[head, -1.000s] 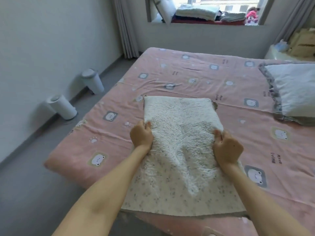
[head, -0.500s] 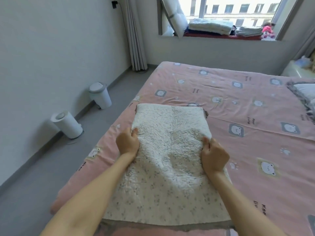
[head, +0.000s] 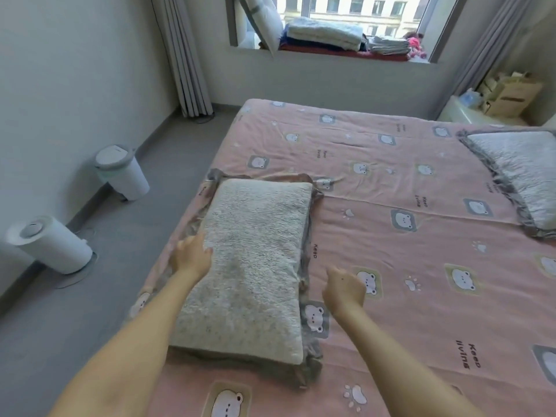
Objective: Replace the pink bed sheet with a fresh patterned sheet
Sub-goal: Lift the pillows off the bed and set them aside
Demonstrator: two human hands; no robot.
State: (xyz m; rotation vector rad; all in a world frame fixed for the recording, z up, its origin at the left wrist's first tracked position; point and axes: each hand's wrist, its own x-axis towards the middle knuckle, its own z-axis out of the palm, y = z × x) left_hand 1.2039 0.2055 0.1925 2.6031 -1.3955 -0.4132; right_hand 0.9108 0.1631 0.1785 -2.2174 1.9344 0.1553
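Observation:
The pink bed sheet (head: 391, 251), printed with bear faces, covers the whole mattress. A fluffy white pillow (head: 255, 260) with a grey frilled edge lies flat on it near the bed's left side. My left hand (head: 192, 257) touches the pillow's left edge with relaxed fingers. My right hand (head: 346, 288) hovers just right of the pillow, fingers loosely curled, holding nothing. Folded linens (head: 325, 36) are stacked on the window sill; I cannot tell whether the patterned sheet is among them.
A grey frilled pillow (head: 520, 176) lies at the bed's right side. Two white bins (head: 123, 171) (head: 51, 243) stand on the grey floor by the left wall. A curtain (head: 186, 55) hangs in the corner. Cardboard boxes (head: 511, 91) sit on a nightstand at the far right.
Both hands gripped the white pillow before; now they have let go and it lies flat on the sheet. My right hand has moved off to its right.

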